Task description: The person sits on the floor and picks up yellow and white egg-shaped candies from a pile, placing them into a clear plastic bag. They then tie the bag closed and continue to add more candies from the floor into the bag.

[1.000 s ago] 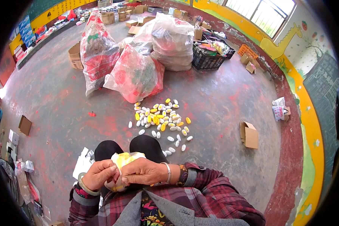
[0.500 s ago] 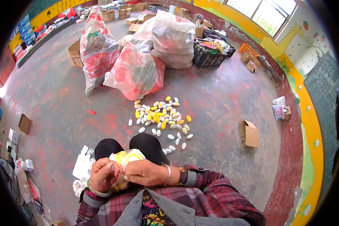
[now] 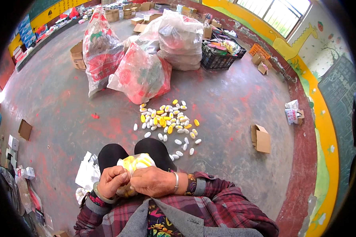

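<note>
Both hands hold a small clear plastic bag (image 3: 135, 162) filled with yellow and white oval pieces, close over my knees. My left hand (image 3: 111, 181) grips the bag's left side and lower part. My right hand (image 3: 154, 181), with a metal bangle on the wrist, closes over the bag from the right. On the floor just ahead lies a loose pile of several yellow and white oval pieces (image 3: 166, 120). My black-clad knees (image 3: 132, 152) show under the bag.
Big filled plastic sacks (image 3: 140, 75) stand beyond the pile. A black crate (image 3: 219, 59) sits behind them. An open cardboard box (image 3: 261, 138) lies to the right, a smaller one (image 3: 24, 129) to the left. White plastic bags (image 3: 87, 173) lie by my left knee.
The bag and both hands have shifted slightly right and closer together; my left hand has moved up along the bag's side. The floor pile is unchanged.
</note>
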`<action>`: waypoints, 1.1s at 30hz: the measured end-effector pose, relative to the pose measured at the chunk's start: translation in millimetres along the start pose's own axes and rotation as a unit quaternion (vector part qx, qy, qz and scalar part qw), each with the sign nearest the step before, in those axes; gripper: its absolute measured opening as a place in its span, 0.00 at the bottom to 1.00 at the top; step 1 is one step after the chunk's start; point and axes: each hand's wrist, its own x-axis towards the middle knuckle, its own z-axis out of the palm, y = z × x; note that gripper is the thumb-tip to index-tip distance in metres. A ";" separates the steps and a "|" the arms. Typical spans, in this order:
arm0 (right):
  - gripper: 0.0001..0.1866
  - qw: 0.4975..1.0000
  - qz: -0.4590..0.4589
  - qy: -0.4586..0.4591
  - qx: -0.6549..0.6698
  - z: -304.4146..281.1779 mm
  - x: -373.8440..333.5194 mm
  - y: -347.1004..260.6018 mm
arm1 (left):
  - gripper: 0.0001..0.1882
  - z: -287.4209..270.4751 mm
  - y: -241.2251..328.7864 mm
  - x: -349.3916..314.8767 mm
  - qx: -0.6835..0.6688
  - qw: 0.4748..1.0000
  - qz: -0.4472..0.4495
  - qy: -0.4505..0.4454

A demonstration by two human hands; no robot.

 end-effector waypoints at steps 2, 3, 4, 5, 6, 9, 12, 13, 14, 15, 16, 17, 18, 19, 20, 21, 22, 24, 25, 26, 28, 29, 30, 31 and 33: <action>0.06 1.000 0.017 -0.003 -0.003 -0.3 -3.7 1.7 | 0.14 0.0 2.3 2.4 0.024 1.000 -0.009 0.009; 0.06 1.000 0.025 -0.004 -0.004 -1.1 -4.5 2.6 | 0.14 -2.0 1.4 3.8 0.038 0.999 -0.010 -0.001; 0.06 1.000 0.028 -0.007 -0.007 -0.6 -5.8 4.0 | 0.14 -5.6 -1.3 4.3 0.050 0.999 -0.012 -0.009; 0.06 0.999 0.031 -0.010 -0.010 -0.1 -7.1 5.7 | 0.13 -8.6 -3.7 4.9 0.062 0.998 -0.014 -0.019; 0.06 0.999 0.034 -0.013 -0.012 -0.3 -8.0 6.5 | 0.12 -10.3 -5.1 5.6 0.075 0.997 -0.006 -0.027; 0.06 0.999 0.041 -0.012 0.001 -2.1 -6.5 6.5 | 0.11 -17.1 -9.5 5.8 0.102 0.994 0.011 -0.044; 0.09 0.999 0.049 0.002 0.020 -1.6 -8.9 4.7 | 0.10 -19.9 -16.4 5.4 0.093 0.994 0.018 -0.049; 0.09 0.998 0.055 0.010 0.030 -1.6 -9.5 3.6 | 0.10 -20.1 -18.1 4.8 0.091 0.995 0.019 -0.049; 0.09 0.997 0.062 0.017 0.040 -2.2 -9.3 1.6 | 0.11 -20.0 -19.6 4.0 0.088 0.995 0.020 -0.048; 0.09 0.996 0.068 0.025 0.050 -2.3 -9.4 0.7 | 0.11 -19.3 -17.4 3.2 0.096 0.994 0.013 -0.046; 0.10 0.996 0.069 0.029 0.056 -2.3 -10.5 1.6 | 0.11 -17.7 -12.0 3.1 0.102 0.994 0.006 -0.044; 0.10 0.995 0.069 0.034 0.061 -2.1 -12.2 3.1 | 0.11 -16.4 -9.7 2.8 0.108 0.993 -0.001 -0.043; 0.10 0.995 0.070 0.038 0.066 -1.5 -14.0 3.5 | 0.11 -14.9 -14.3 1.1 0.098 0.994 -0.003 -0.042; 0.10 0.991 0.098 0.032 0.085 -4.2 -13.0 2.3 | 0.11 -15.1 -17.3 1.1 0.093 0.995 0.003 -0.041; 0.09 0.986 0.126 0.027 0.104 -7.0 -14.0 -0.1 | 0.11 -14.5 -17.0 1.1 0.089 0.995 0.009 -0.041; 0.09 0.980 0.154 0.021 0.123 -9.4 -13.7 -1.7 | 0.11 -12.6 -13.6 0.2 0.086 0.996 -0.008 -0.030; 0.09 0.970 0.183 0.018 0.161 -10.8 -12.1 -2.3 | 0.11 -7.9 -8.3 -1.4 0.082 0.996 -0.026 -0.020; 0.10 0.942 0.239 0.011 0.235 -13.8 -8.5 -4.0 | 0.10 -7.9 -11.0 -3.2 0.085 0.996 -0.021 -0.020; 0.10 0.924 0.257 0.033 0.281 -13.1 -7.9 -4.3 | 0.09 -6.8 -11.3 -3.5 0.136 0.990 -0.016 -0.022; 0.11 0.903 0.274 0.055 0.326 -11.8 -5.8 -4.2 | 0.08 -5.5 -10.8 -3.9 0.186 0.982 -0.010 -0.025; 0.09 0.895 0.292 0.050 0.333 -14.5 -2.5 -4.0 | 0.06 -2.8 -13.0 -5.4 0.223 0.975 0.002 -0.017; 0.08 0.947 0.201 0.083 0.236 -12.6 1.4 -2.7 | 0.05 -1.4 -16.8 -6.2 0.211 0.977 0.008 -0.008; 0.08 0.979 0.106 0.115 0.134 -8.1 7.7 -0.5 | 0.05 0.0 -20.4 -6.8 0.199 0.980 0.013 0.002; 0.07 0.989 0.009 0.145 0.027 -7.1 11.2 0.0 | 0.05 1.6 -22.0 -6.1 0.186 0.982 0.020 0.009; 0.04 0.993 0.022 0.114 0.015 -9.4 14.0 -3.9 | 0.07 5.9 -12.2 -5.0 0.208 0.978 0.017 -0.019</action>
